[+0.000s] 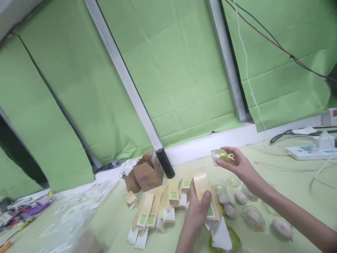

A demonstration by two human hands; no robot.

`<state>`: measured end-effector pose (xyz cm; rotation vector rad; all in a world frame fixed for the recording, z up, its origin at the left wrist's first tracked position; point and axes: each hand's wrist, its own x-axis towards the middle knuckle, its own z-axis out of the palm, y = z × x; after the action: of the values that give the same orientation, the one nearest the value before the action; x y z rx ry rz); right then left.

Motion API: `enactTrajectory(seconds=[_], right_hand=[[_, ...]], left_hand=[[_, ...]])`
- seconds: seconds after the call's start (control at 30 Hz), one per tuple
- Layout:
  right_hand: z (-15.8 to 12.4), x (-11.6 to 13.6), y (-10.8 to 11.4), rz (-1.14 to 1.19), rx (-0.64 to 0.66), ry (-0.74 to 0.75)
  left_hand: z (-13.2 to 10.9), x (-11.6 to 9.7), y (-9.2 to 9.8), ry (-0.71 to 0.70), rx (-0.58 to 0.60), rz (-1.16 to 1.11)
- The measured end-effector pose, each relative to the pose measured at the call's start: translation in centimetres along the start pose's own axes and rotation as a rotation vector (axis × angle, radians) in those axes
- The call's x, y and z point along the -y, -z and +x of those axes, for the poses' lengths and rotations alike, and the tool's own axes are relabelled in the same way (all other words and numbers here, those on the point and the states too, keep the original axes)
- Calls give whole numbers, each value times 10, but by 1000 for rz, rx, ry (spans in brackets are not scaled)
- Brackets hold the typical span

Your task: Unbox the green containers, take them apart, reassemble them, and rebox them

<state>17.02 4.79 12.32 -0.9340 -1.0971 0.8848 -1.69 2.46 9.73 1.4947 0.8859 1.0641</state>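
Note:
My left hand (197,209) is closed around a tan paper box (201,179) with a green panel, its white flap hanging at the lower end. Raised to the upper right of that box, my right hand (235,161) pinches a small yellow-green item (220,154) with a clear front and a pale loop at its back; its exact kind is unclear. The two held things are apart. Several similar tan boxes (146,209) lie spread left of my left hand, white flaps showing. Below my right arm lie several whitish rounded pieces (252,218), some inside clear shells.
An open brown carton (149,174) and a black cylinder (165,163) stand at the back. A power strip (312,151) with cables lies at right. Clear plastic bags (71,225) and tools (26,221) lie at left. Green sheets (168,70) cover the wall behind.

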Motion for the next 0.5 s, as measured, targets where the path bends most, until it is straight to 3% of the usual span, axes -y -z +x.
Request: enactTrajectory(seconds=[0.17,0.33,0.5], right_hand=[[0,-36,-9,228,337,-300],[-3,-47,-6,142,441,-420],[0,-54,-2,59,500,-463]], left_hand=[[-13,21,-10,101,108,-25],[-18,38,-6,129,210,-108],[-25,58,-7,126,130,-221]])
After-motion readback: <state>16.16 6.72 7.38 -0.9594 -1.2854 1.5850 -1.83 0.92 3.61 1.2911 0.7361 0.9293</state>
